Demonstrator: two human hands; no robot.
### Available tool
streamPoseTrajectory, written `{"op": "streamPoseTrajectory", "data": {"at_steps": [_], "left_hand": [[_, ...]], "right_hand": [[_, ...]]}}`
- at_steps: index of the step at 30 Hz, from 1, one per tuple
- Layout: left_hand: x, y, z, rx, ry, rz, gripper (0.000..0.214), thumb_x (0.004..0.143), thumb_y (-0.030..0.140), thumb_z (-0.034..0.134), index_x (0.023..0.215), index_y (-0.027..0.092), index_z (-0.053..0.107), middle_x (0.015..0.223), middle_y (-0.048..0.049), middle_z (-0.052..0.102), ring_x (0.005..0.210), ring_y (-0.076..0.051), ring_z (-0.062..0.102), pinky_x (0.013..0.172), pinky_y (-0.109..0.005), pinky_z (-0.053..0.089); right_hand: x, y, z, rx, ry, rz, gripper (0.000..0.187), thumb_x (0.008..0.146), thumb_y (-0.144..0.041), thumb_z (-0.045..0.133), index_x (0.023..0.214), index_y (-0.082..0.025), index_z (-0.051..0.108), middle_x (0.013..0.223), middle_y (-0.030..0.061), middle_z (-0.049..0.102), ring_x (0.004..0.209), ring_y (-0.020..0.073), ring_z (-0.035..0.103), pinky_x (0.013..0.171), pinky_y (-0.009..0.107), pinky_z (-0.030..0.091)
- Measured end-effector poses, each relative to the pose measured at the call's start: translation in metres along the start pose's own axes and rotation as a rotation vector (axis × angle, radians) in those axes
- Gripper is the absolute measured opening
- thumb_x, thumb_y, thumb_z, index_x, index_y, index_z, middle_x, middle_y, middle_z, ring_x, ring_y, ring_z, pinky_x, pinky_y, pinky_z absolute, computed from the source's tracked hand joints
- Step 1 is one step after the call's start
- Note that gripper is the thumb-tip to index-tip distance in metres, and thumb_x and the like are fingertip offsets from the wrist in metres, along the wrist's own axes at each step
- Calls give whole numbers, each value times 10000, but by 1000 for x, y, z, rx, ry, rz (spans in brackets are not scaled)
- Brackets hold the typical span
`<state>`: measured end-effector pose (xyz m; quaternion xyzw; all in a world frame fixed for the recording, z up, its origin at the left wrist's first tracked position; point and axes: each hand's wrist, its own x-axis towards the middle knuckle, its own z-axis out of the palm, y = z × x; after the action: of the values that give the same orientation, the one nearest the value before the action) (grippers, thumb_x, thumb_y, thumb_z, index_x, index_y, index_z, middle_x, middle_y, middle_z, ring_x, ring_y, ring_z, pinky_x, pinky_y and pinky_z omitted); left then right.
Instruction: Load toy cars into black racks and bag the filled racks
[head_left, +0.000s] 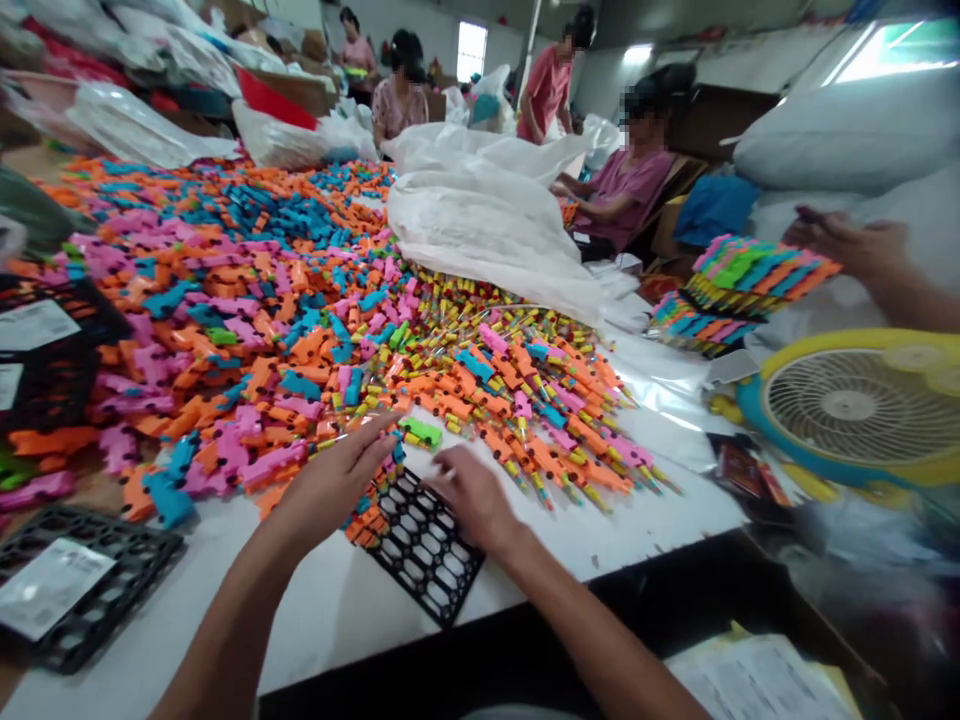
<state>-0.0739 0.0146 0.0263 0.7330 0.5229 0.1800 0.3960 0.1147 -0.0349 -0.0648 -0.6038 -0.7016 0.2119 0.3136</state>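
Note:
My left hand (335, 483) reaches forward over the table edge with fingers stretched out, its index fingertip at the near rim of a big heap of small plastic toy pieces (255, 300) in orange, pink, blue and green. A green piece (421, 431) lies just past that fingertip. My right hand (471, 497) rests with curled fingers on a black plastic grid tray (424, 547); what it holds, if anything, is hidden. Several orange pieces (365, 527) sit in the tray's left cells. Yellow-tipped sticks (525, 330) are mixed into the heap's right side.
Another black grid tray (75, 590) with a plastic packet lies at the near left. A yellow and blue fan (862, 410) stands at the right. A co-worker's hand (847, 245) holds a stacked filled tray (742, 280). White bags (487, 220) and seated people are behind.

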Motion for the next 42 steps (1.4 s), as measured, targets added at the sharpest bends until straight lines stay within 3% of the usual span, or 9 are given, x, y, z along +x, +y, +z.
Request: {"op": "streamPoseTrajectory", "data": {"at_steps": [2,4,8,11,15,20,34,37,42], "left_hand": [[-1,-1,0,14,-1,-13,655,817,677,375,1353,310,461,1458,-14,451,1363,-265,388,1144,-433,294],[-1,-2,0,11,9,-21,645,819,675,374,1348,317,466,1457,-11,453,1363,-263,389,1142,-431,297],[-1,-1,0,-2,4,-32,612,836,644,373,1348,321,464,1462,1,446,1373,-243,375,1157,-423,267],[-2,0,1,-9,-9,-12,592,851,618,371,1354,316,456,1465,5,444,1372,-227,376,1159,-401,266],[-3,1,1,-7,4,-15,569,859,609,370,1345,329,466,1457,20,453,1373,-224,375,1161,-394,265],[-2,1,2,0,6,-19,547,861,593,383,1339,341,471,1446,32,467,1360,-228,396,1147,-388,293],[3,-1,3,5,17,-8,571,866,609,342,1328,306,485,1430,7,491,1344,-213,417,1148,-381,293],[3,2,3,46,27,-44,570,865,608,332,1326,313,488,1414,5,509,1332,-222,434,1143,-400,300],[2,5,2,85,11,-39,544,870,588,333,1330,337,481,1427,30,492,1341,-217,423,1136,-394,310]], "right_hand": [[8,18,-34,-255,201,302,320,914,-485,490,1019,-192,564,1051,99,610,865,200,604,716,292,455],[20,36,-64,-445,201,476,370,876,-499,543,995,-151,577,1084,159,601,889,242,604,689,313,439],[32,51,-90,-472,76,508,192,834,-346,602,780,-162,600,841,95,661,802,213,618,636,274,404],[24,42,-77,-215,97,437,240,826,-380,574,683,-188,554,664,23,623,631,162,596,559,250,393],[4,18,-29,540,-73,369,255,786,-452,588,775,-222,479,545,-44,576,440,131,545,441,235,409],[-8,-8,32,1036,-268,303,302,746,-417,654,929,-221,512,634,-47,629,552,143,624,564,269,528],[5,-8,40,204,-296,-346,80,841,-158,596,795,-191,539,773,-1,593,714,141,558,660,224,445],[2,-2,21,277,-165,-314,46,873,-236,600,886,-202,573,835,0,613,749,135,575,695,219,452],[36,30,-44,-22,430,32,217,960,-290,428,913,-186,612,883,53,588,796,174,549,735,283,443]]}}
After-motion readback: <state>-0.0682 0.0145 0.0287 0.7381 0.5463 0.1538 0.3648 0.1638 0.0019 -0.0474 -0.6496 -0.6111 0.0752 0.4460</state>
